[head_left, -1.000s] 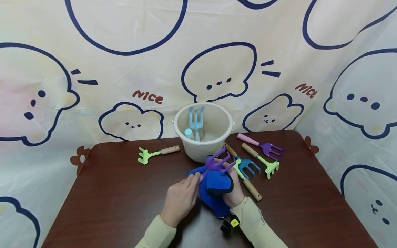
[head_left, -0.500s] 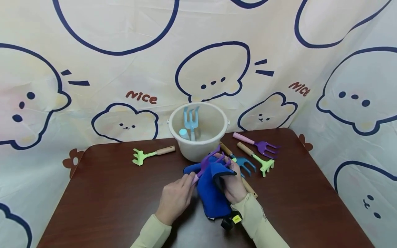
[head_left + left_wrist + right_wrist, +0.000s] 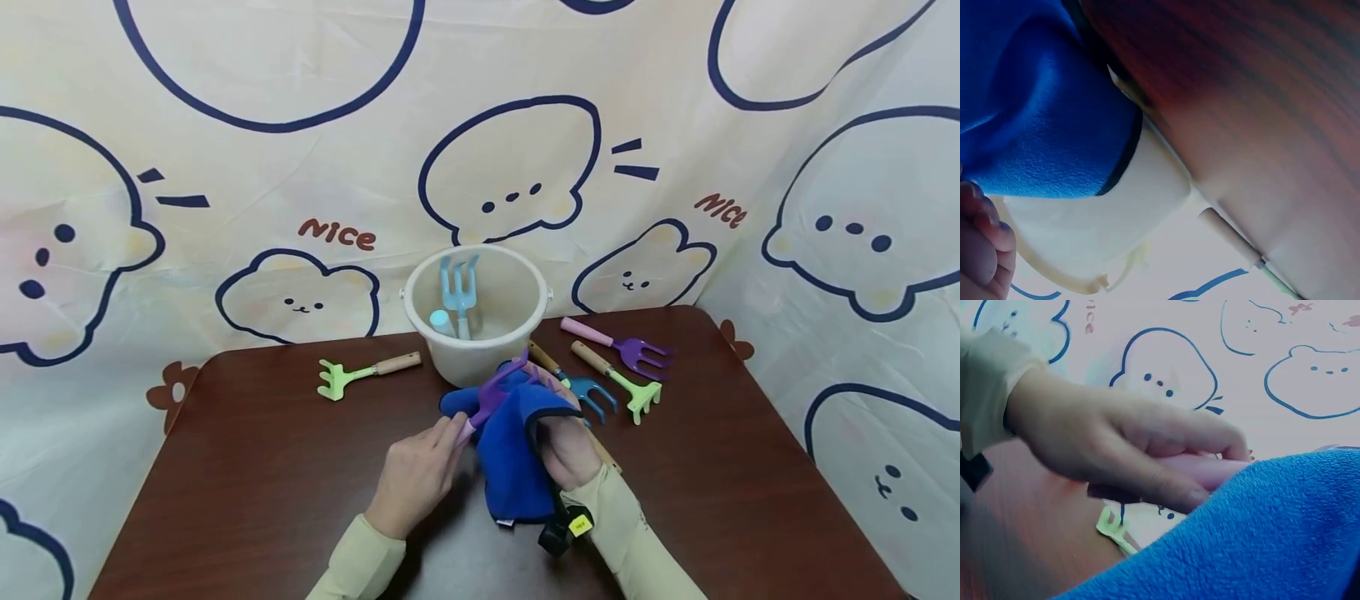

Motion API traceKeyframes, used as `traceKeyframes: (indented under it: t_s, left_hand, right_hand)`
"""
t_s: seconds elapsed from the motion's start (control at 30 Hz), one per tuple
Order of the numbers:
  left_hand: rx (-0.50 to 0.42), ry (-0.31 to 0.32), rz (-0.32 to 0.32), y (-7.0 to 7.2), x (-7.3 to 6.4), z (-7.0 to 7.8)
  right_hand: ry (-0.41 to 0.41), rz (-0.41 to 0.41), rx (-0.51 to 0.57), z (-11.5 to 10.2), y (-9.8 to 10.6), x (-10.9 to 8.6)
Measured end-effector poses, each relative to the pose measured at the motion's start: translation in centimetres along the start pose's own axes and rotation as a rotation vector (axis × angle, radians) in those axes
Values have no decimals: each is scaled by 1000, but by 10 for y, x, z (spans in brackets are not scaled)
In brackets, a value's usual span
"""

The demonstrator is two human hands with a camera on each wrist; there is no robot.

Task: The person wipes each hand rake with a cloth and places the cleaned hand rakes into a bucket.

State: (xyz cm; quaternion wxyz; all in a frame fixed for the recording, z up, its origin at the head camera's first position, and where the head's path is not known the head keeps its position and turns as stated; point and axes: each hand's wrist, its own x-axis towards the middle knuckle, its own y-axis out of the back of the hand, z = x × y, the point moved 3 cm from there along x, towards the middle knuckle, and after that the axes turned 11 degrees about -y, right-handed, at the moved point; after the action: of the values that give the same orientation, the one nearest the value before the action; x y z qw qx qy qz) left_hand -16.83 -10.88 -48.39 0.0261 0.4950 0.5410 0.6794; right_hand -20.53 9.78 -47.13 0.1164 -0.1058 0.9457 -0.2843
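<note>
My left hand [image 3: 416,479] grips the pink handle [image 3: 468,430] of a small purple garden fork [image 3: 492,395]; the same grip shows from the side in the right wrist view, with the handle [image 3: 1200,469] running behind the cloth. My right hand [image 3: 568,446] holds a blue cloth [image 3: 513,471] with black edging against the fork's head. Part of that hand and some tines are hidden by the cloth. In the left wrist view the cloth [image 3: 1054,112] covers the upper left, and a few fingers [image 3: 1000,234] curl beside it.
A cream bucket [image 3: 480,358] stands just behind the hands with a light blue fork [image 3: 459,292] inside. One green rake [image 3: 337,377] lies left. To the right lie another green rake [image 3: 641,396], a second purple fork [image 3: 637,354] and a dark blue fork [image 3: 588,392].
The purple fork has turned and its tines are now more covered. The cloth's loose flap has shifted right, over my right hand. The whole head view has drifted slightly.
</note>
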Motion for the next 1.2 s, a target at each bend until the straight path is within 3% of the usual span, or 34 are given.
traceKeyframes:
  t_s: [0.17,0.33,0.5,0.6,0.67,0.8,0.9,0.97,1.1,1.2]
  left_hand:
    - [-13,-13,-20,-3,-1,-3]
    - [-22,-36,-29,-3,-3,-6]
    - [-46,-98,-11,2,-5,-11]
    - [-52,-146,10,3,-6,-14]
    - [-40,-164,9,3,-6,-16]
    - [-13,-177,-17,4,-8,-22]
    - [-13,-193,-21,6,-10,-27]
    - [-30,-204,-4,8,-11,-30]
    - [-77,-183,19,12,-13,-36]
    - [-107,-139,1,15,-13,-40]
  right_hand:
    - [41,-36,26,-7,2,1]
    - [-63,-21,58,-11,1,3]
    - [-214,-172,66,-19,-2,-2]
    - [-249,-252,76,-23,-2,-4]
    - [-253,-242,92,-22,-2,-3]
    - [-266,-149,97,-17,2,3]
    - [-214,-80,84,-19,7,7]
    - [-121,-39,57,-27,11,7]
    - [65,-33,-15,-48,16,-1]
    - [218,-80,-246,-64,10,-10]
